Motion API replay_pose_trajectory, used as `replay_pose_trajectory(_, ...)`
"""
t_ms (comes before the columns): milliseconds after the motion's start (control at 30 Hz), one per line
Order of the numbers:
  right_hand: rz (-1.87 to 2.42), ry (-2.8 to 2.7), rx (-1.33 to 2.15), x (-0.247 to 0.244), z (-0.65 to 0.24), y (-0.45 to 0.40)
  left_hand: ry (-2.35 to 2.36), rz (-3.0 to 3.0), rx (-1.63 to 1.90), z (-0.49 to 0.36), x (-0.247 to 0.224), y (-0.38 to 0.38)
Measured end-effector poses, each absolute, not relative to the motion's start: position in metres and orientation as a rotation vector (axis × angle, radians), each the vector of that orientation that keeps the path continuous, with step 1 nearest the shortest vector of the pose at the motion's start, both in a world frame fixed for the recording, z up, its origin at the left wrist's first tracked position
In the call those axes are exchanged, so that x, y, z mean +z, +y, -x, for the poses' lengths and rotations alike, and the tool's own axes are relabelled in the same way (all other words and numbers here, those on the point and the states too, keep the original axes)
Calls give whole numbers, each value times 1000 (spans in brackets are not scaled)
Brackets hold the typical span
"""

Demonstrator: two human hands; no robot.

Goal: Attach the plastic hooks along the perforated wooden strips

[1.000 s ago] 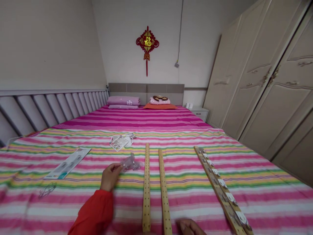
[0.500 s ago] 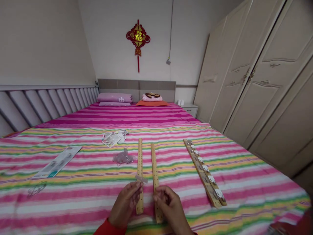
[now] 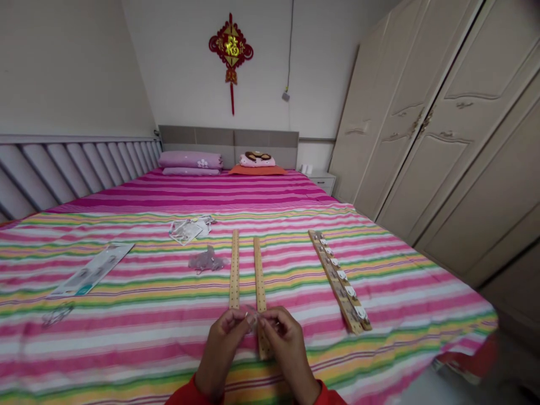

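Note:
My left hand (image 3: 223, 346) and my right hand (image 3: 291, 349) meet close together, fingertips pinched. A small greyish translucent strip (image 3: 252, 310) shows at the left fingertips; the right fingertips press against it or beside it, and what else they hold is too small to make out. Under and just beyond the hands lie two narrow wooden strips with rows of holes, a left wooden strip (image 3: 235, 270) and a right wooden strip (image 3: 260, 275). The hands hide their near parts. A crumpled grey translucent bag (image 3: 206, 260) lies left of them.
To the right lies a wooden strip with white round pieces (image 3: 337, 275) along it. At left are a clear package (image 3: 95, 270) and thin wire loops (image 3: 58, 314); farther back, white cards (image 3: 189, 229). Everything rests on a striped bedsheet (image 3: 147, 349). A wardrobe (image 3: 426, 152) stands right.
My hands have come together, and the translucent strip has moved right to meet my right fingertips. The view has shifted slightly, so the bed items appear higher and farther left.

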State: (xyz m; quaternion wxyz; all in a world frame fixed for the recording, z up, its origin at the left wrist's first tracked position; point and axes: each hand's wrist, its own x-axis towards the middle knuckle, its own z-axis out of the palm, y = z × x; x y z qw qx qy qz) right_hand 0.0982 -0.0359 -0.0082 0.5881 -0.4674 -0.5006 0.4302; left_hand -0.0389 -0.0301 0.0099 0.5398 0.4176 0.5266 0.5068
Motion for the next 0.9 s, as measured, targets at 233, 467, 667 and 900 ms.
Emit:
replay_pose_trajectory(233, 1001, -960, 1365, -9, -102, -40, 1231, -1073, 1209, 35, 8, -33)
replay_pose_trajectory(467, 1017, -923, 1453, -12, -121, -29, 1236, -1130, 1183, 37, 1, -37)
replay_pose_trajectory(667, 1028, -951, 1514, -14, -130, -25, 1270, -1085, 1164, 45, -3, -36)
replay_pose_trajectory(900, 949, -940, 1580, -16, -122, -28, 1156, -972, 1043, 28, -6, -39)
